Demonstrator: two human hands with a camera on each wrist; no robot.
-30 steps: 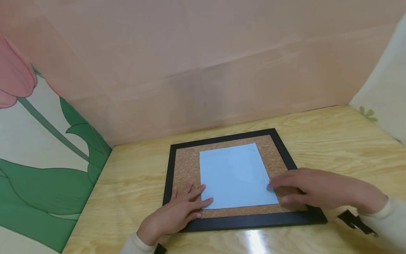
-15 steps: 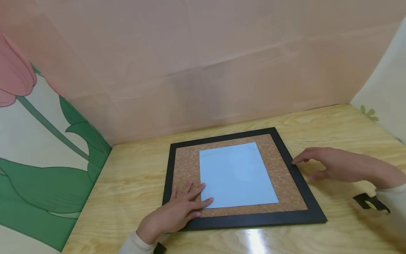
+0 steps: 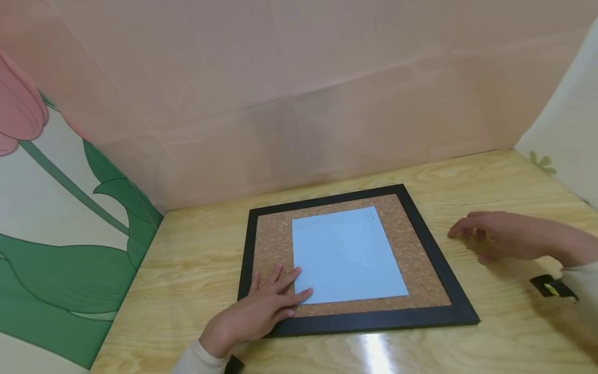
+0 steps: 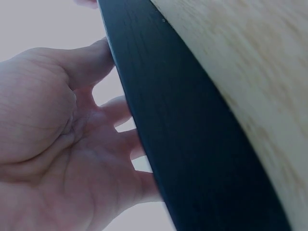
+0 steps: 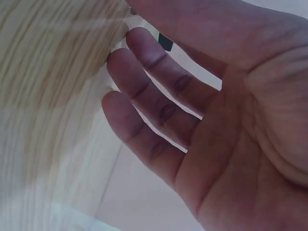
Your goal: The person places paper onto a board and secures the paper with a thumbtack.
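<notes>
A blue sheet of paper (image 3: 348,254) lies flat on a cork board (image 3: 411,249) with a black frame (image 3: 374,321). With its fingers spread, my left hand (image 3: 252,317) rests on the board's near left part, two fingertips on the paper's lower left corner. The left wrist view shows the palm (image 4: 72,125) beside the frame's edge. Right of the board, my right hand (image 3: 518,236) is at the table, apart from the frame. Its fingers (image 5: 159,108) are loosely bent, and I see nothing held in them.
The board lies on a light wood table (image 3: 196,259). A pinkish-beige covering (image 3: 299,104) stands behind it. On the left is a panel with a tulip pattern (image 3: 65,218), and a pale panel (image 3: 570,119) is on the right.
My right hand has moved from the paper's right edge, across the frame, to the table on the right. The left hand, paper and board have stayed in place.
</notes>
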